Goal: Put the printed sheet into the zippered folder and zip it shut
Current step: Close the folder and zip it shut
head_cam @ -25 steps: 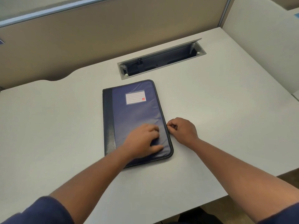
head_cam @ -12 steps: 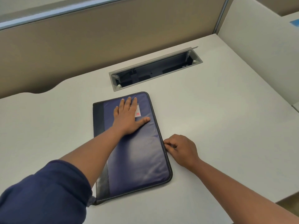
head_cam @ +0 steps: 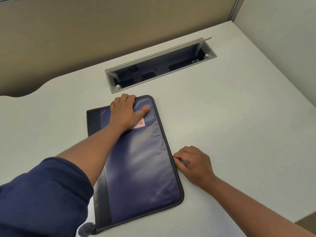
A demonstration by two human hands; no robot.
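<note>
Curling its fingers over the top edge of the closed blue zippered folder (head_cam: 142, 168), thumb flat on the cover, the person's left hand (head_cam: 125, 113) grips it at centre frame on the white desk (head_cam: 230, 120), while the right hand (head_cam: 195, 165), fingers bent, pinches the folder's right edge.

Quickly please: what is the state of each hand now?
Left hand: fingers curled over the zippered folder at its far edge.
Right hand: closed, pinching at its right edge.
</note>
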